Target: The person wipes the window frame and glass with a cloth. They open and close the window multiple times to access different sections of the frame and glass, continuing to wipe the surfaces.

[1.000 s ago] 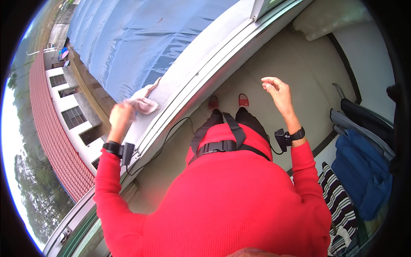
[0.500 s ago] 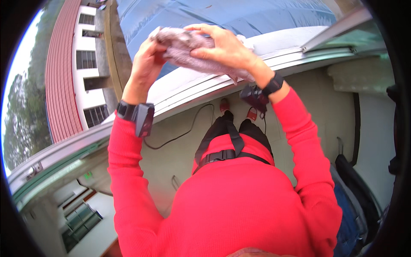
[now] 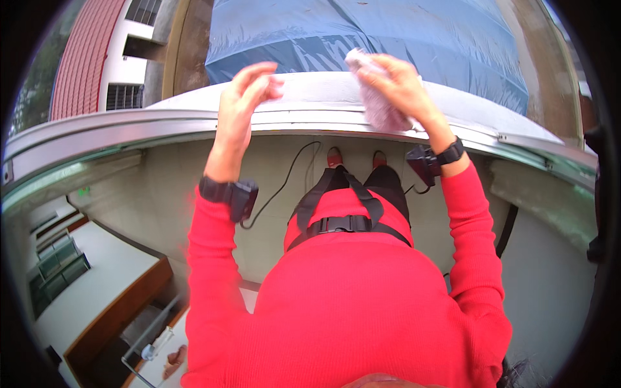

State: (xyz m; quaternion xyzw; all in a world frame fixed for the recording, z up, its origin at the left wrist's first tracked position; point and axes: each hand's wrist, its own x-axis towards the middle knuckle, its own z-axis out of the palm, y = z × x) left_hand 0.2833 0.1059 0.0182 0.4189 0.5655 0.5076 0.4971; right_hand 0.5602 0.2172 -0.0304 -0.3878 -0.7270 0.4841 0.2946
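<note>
A crumpled greyish-pink cloth (image 3: 380, 108) is gripped in my right hand (image 3: 406, 87), its lower end hanging in front of the window track (image 3: 304, 121). One pale corner sticks up past my fingers, over the outer white ledge (image 3: 307, 87). To the left, my left hand (image 3: 240, 107) is raised in front of the same ledge. It is empty, with slightly curled, parted fingers that look a bit blurred. Each wrist carries a black strap with a small dark box.
Beyond the ledge lies a large blue sheet (image 3: 291, 32). A red-roofed white building (image 3: 116, 55) stands outside at the left. Below the window, a black cable (image 3: 288, 178) runs across the floor near my feet. A white-topped desk (image 3: 116, 258) is at the lower left.
My left hand has let go of the cloth and come away from it. My right hand has moved right with the cloth, and the view has turned so the window track lies more level.
</note>
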